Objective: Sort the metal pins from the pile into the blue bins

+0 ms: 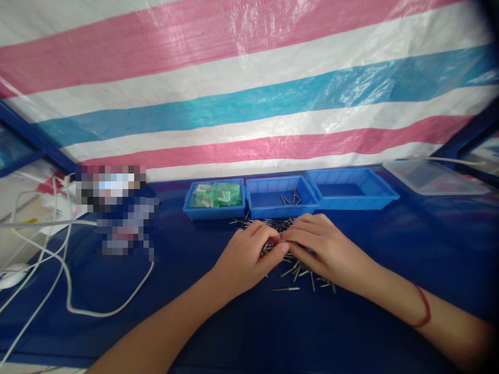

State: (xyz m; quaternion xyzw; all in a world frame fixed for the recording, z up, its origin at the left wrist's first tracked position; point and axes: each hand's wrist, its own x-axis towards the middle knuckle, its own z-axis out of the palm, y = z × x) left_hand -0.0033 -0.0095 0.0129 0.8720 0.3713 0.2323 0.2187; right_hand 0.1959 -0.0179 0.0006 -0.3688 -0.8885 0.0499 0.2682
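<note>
My left hand (249,254) and my right hand (325,246) meet over a loose pile of blind rivets (298,269) on the dark blue tabletop. Thumb and fingers of each hand are pinched together, tip to tip. A small metal piece, seemingly a blind rivet (283,240), shows between the fingertips, mostly covered by them. Part of the pile is hidden behind both hands. One single rivet (286,289) lies apart, nearer to me. Just beyond the pile stands a blue bin (280,210) with several rivets inside.
Left of that bin, another blue bin (214,212) holds green-and-clear packets (218,195). A third blue bin (354,201) stands at the right, beside a translucent plastic lid (432,179). White cables (105,314) loop over the table's left side. A striped sheet (249,109) hangs behind.
</note>
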